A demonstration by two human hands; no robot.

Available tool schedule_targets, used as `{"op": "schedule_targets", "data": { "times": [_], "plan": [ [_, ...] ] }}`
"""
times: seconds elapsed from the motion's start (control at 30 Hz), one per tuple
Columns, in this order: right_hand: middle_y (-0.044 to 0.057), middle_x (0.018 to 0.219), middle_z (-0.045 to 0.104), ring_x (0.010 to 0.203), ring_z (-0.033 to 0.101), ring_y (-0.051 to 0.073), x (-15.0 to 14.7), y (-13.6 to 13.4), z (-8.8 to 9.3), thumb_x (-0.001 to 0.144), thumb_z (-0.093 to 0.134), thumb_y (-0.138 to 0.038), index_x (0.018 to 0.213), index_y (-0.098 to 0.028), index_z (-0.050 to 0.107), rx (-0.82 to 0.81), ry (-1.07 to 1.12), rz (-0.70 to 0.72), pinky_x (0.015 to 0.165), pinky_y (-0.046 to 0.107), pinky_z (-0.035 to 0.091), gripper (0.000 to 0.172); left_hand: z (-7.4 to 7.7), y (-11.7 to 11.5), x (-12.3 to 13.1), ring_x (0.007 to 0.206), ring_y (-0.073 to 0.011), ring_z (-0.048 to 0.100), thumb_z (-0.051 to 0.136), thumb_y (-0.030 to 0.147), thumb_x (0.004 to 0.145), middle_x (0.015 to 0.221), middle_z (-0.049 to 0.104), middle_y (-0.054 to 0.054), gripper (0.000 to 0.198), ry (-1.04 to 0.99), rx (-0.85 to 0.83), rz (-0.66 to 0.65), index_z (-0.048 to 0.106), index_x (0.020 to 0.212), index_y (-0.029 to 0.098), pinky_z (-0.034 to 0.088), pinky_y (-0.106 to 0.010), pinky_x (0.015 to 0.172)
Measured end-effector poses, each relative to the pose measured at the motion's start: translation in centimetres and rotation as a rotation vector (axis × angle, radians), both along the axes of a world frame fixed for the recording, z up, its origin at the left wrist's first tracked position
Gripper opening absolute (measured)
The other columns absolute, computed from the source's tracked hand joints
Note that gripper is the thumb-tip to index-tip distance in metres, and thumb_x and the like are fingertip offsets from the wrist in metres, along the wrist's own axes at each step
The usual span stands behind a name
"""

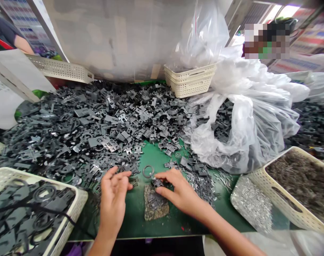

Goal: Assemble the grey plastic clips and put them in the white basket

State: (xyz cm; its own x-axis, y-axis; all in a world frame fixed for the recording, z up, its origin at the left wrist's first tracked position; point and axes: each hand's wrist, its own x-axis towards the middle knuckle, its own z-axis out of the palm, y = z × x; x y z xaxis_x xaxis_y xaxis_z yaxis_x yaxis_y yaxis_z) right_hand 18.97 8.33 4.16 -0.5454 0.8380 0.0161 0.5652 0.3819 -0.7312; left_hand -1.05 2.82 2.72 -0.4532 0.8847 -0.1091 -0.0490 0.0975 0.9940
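Note:
My right hand (178,188) pinches a small dark plastic part (157,182) between thumb and fingers, above a rough stone-like block (157,214). A flat grey part (155,200) lies on top of that block. Just beyond the fingertips is a dark ring (148,171); whether it joins the pinched part I cannot tell. My left hand (114,202) is held to the left of the block, fingers loosely spread and empty. Close to its fingertips lie small springs (135,182). Right of the block, small metal pieces (201,185) are heaped on the green tabletop (178,227).
A large pile of grey plastic parts (111,121) covers the back. At left stands a cream basket (80,199) of parts; at right, a basket of dark pieces (303,181) and a bag of silver bits (252,204). Clear plastic bags (242,135) and stacked baskets (191,83) sit behind.

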Motion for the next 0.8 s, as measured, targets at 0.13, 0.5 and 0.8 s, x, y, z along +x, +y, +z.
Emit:
{"op": "schedule_targets", "data": {
  "times": [0.13, 0.5, 0.8],
  "plan": [
    [0.004, 0.103, 0.062, 0.095, 0.053, 0.02, -0.6, -1.1, 0.2, 0.088, 0.062, -0.025, 0.119, -0.027, 0.056, 0.068, 0.087, 0.126, 0.083, 0.034, 0.04, 0.032, 0.0, -0.3, 2.2, 0.088, -0.0151, 0.066, 0.067, 0.045, 0.078, 0.098, 0.07, -0.005, 0.059, -0.29, -0.093, -0.273, 0.038, 0.124, 0.021, 0.052, -0.028, 0.083],
    [0.004, 0.097, 0.065, 0.093, 0.054, 0.021, 0.6, -1.2, 1.1, 0.083, 0.062, -0.014, 0.101, -0.02, 0.058, 0.073, 0.023, 0.026, 0.084, 0.035, 0.04, 0.02, -3.3, -3.2, 4.0, 0.106, -0.029, 0.059, 0.066, 0.04, 0.076, 0.115, 0.061, -0.013, 0.063, 0.427, -0.083, -0.187, 0.041, 0.13, 0.019, 0.045, -0.051, 0.093],
    [0.006, 0.107, 0.061, 0.101, 0.051, 0.02, 0.2, -1.0, 0.6, 0.092, 0.054, -0.021, 0.113, -0.02, 0.055, 0.025, -0.164, 0.341, 0.09, 0.036, 0.034, 0.021, -4.2, -3.2, 1.6, 0.096, -0.0254, 0.056, 0.06, 0.043, 0.083, 0.105, 0.062, -0.007, 0.031, 0.967, 0.07, -0.46, 0.062, 0.108, 0.024, 0.047, -0.041, 0.083]
  ]
}}
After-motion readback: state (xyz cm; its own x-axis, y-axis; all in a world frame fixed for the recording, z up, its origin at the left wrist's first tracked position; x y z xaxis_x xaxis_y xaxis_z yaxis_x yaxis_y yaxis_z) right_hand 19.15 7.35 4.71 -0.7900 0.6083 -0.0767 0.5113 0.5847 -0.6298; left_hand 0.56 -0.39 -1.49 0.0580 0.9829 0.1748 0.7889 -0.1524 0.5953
